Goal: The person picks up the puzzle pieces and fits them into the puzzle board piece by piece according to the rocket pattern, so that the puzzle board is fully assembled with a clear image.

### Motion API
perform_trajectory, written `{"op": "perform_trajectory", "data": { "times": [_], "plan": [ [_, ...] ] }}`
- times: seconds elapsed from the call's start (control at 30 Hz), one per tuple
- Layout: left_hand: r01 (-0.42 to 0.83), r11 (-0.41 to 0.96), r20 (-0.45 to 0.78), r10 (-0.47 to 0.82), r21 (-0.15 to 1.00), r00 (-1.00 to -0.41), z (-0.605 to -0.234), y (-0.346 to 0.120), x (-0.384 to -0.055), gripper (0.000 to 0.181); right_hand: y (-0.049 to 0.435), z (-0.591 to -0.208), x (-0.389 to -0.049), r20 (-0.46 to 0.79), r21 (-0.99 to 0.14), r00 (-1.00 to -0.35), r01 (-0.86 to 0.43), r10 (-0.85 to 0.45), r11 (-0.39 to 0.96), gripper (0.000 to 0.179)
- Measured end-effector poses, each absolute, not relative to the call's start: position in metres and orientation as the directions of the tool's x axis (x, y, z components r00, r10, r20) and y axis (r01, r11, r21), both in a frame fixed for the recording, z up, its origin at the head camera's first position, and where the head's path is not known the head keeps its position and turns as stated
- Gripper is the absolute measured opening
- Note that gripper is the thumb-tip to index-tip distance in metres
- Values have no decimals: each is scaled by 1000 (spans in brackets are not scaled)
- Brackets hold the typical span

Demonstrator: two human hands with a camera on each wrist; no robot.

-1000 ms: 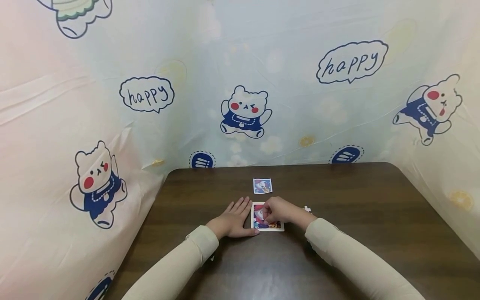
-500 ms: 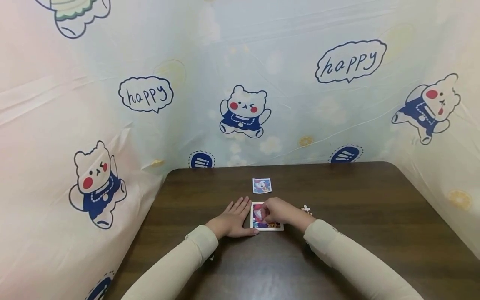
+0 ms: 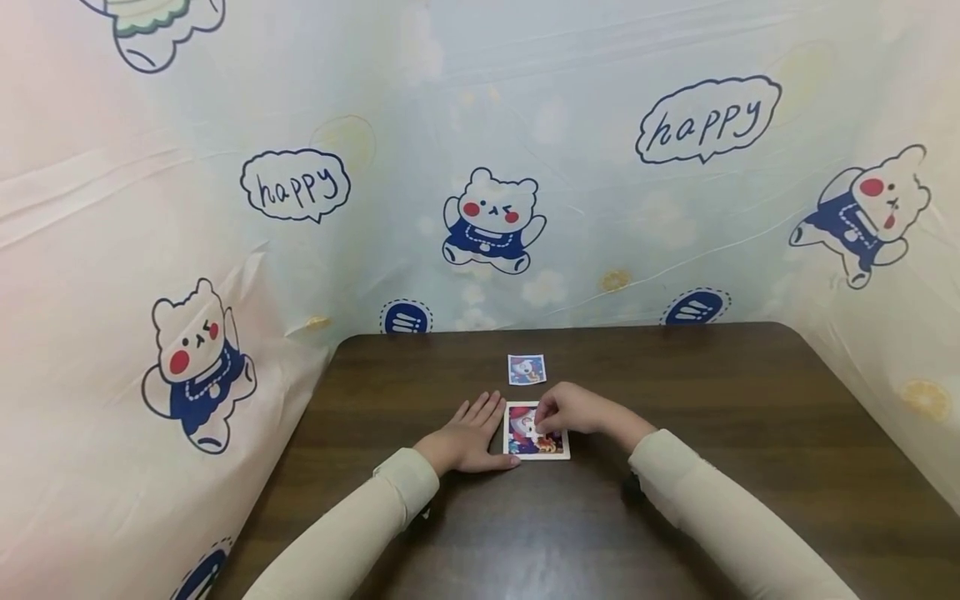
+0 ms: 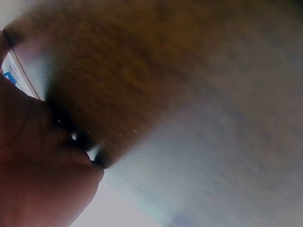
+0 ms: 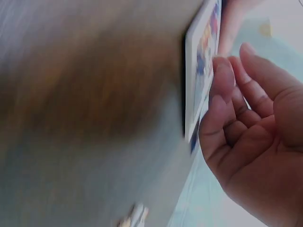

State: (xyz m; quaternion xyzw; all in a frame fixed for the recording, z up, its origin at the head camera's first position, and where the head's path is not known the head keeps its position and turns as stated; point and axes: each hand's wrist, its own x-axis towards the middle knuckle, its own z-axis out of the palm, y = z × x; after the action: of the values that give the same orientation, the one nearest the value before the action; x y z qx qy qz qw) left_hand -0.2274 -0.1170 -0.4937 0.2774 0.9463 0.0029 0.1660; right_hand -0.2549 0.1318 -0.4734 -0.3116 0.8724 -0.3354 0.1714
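A small jigsaw puzzle (image 3: 522, 447) in a white-edged frame lies on the table, its picture red, white and dark blue. My left hand (image 3: 467, 442) rests palm down along the frame's left side, fingers straight and thumb at the lower left corner. In the left wrist view, only part of the left palm (image 4: 42, 161) shows. My right hand (image 3: 573, 408) bends its fingers over the puzzle's upper right part, fingertips close to the picture. The right wrist view shows the curled fingers (image 5: 220, 101) beside the puzzle frame (image 5: 190, 90); I cannot tell whether they pinch a puzzle piece.
A square picture card (image 3: 527, 370) with a similar design lies just beyond the puzzle. Loose puzzle pieces (image 5: 136, 216) sit at the lower edge of the right wrist view. The brown table (image 3: 720, 400) meets a printed cloth backdrop (image 3: 585, 208) at the back and sides.
My right hand has shifted right and slightly away from me, uncovering more of the puzzle's middle. Its forearm now hides the loose pieces in the head view. The left hand stays put.
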Motion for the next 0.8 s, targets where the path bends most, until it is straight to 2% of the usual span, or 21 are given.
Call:
{"op": "perform_trajectory", "data": {
  "times": [0.13, 0.43, 0.63, 0.8],
  "plan": [
    [528, 846, -316, 522, 73, -792, -494, -117, -228, 113, 149, -466, -258, -119, -732, -755, -372, -645, 571, 5],
    [514, 850, -311, 522, 113, -794, -503, -118, -233, 117, 180, -458, -258, -171, -752, -787, -285, -592, 595, 8],
    [520, 842, -305, 538, 144, -786, -505, -119, -233, 117, 195, -454, -255, -166, -749, -790, -289, -591, 596, 14],
    [532, 839, -305, 539, 112, -785, -501, -118, -231, 114, 210, -455, -257, -156, -742, -789, -304, -594, 598, 16]
  ]
}}
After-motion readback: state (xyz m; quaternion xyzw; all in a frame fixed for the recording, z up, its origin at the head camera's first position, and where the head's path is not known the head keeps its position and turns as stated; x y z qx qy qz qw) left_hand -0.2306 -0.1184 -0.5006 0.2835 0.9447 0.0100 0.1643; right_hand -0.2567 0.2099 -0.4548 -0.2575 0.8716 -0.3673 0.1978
